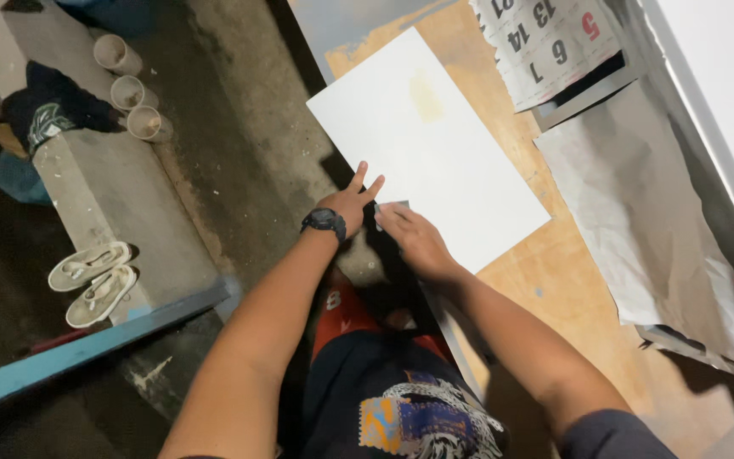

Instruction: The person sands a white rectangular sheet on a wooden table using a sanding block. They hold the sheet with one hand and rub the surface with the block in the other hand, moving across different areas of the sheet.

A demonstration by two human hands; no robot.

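A white rectangular sheet (425, 144) lies flat and tilted across the middle of the frame, on the orange-brown bench (554, 280), its lower left corner hanging over the bench edge toward the concrete floor (231, 161). A faint yellowish smudge shows near its upper part; otherwise the sheet looks bare, with no cut or mark that can be made out, so whatever is being done at its near edge seems at an early stage. The left hand (348, 204), a dark watch (324, 223) on the wrist, rests on that edge with fingers spread, two pointing up the sheet, pressing it down. The right hand (414, 240) sits just beside it, fingers curled and pressed together over a small dark object (391, 206) at the sheet's edge; what it is cannot be told. Both forearms reach up from the lower frame and converge. Right of the sheet lie crumpled grey paper (639, 221) and, at the upper right, a calendar page (545, 42). On the left, pale sandals (93, 280) and three cups (129, 89) sit on a concrete ledge (104, 187).
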